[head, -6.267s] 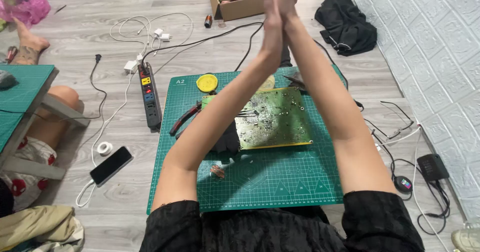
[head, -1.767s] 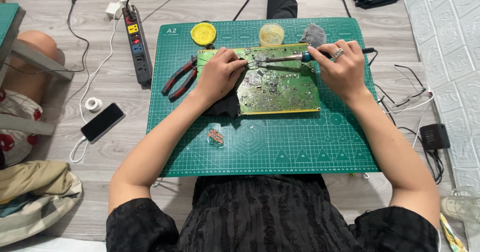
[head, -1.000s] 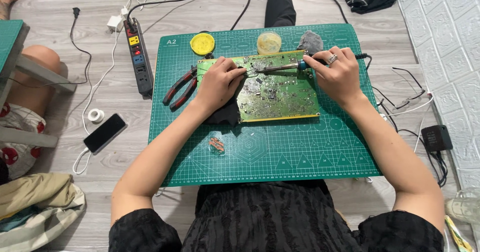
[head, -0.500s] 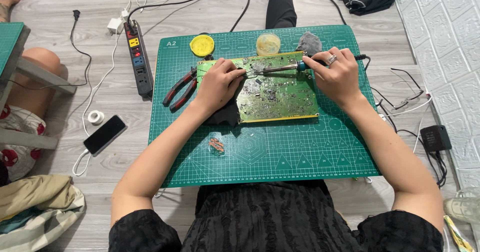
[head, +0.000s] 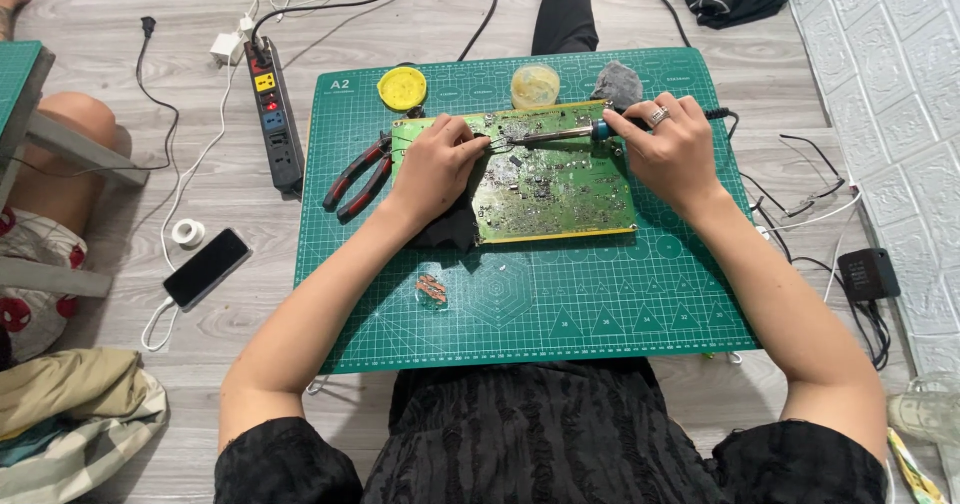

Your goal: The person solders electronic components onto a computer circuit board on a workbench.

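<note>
Seated person soldering at a green cutting mat [head: 600, 304] laid on the floor. Compared with the view half a second earlier, both hands and the iron sit almost exactly where they were; only the camera has drifted slightly, which suggests steady work at one joint rather than a move to a new one. The right hand [head: 672, 149] has its grip closed around the blue handle of the soldering iron [head: 560, 135], the tip lying on the upper left part of the green circuit board [head: 555, 179]. The left hand [head: 437, 164] rests on the board's left edge, fingers pinched together on what appears to be thin solder wire, too fine to confirm. The board lies flat on the mat's upper middle. Red-handled pliers [head: 358, 172], a yellow lid [head: 402, 88] and a small round tin [head: 535, 85] lie near it
</note>
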